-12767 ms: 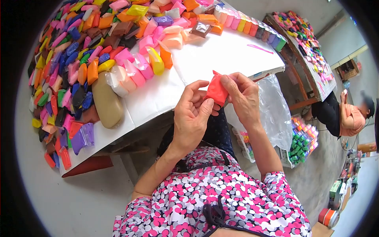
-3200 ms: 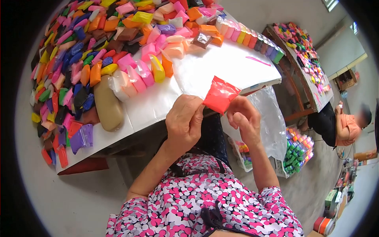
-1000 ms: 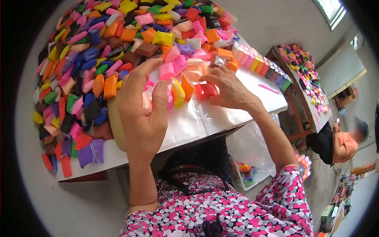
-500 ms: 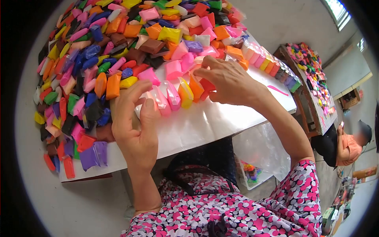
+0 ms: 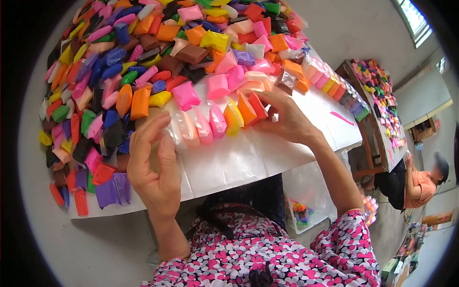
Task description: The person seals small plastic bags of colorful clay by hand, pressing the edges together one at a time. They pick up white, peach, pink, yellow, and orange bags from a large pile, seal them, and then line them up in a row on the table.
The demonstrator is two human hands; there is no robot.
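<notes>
A row of small soft packets in clear wrap stands on the white sheet (image 5: 215,172): a white packet (image 5: 176,134), pale peach, pinks, a yellow packet (image 5: 233,117), an orange packet (image 5: 246,110) and a red packet (image 5: 258,106). At the row's right end, my right hand (image 5: 289,117) has its thumb and fingers closed around the red packet's edge. My left hand (image 5: 155,172) is beside the white packet at the other end, thumb and fingers apart, holding nothing. Just behind my right hand lies a brown packet (image 5: 285,81).
A large heap of colourful packets (image 5: 158,43) covers the table behind the row. To the right lie a wrapped multicolour row (image 5: 334,86) and a pink strip (image 5: 342,118). Below the edge is a white basket (image 5: 303,217). A seated person (image 5: 416,186) is near another heaped table (image 5: 377,105).
My right hand has shifted down and right around the red packet, uncovering the brown packet. My left hand has drawn slightly down and left, and the camera view has shifted a little.
</notes>
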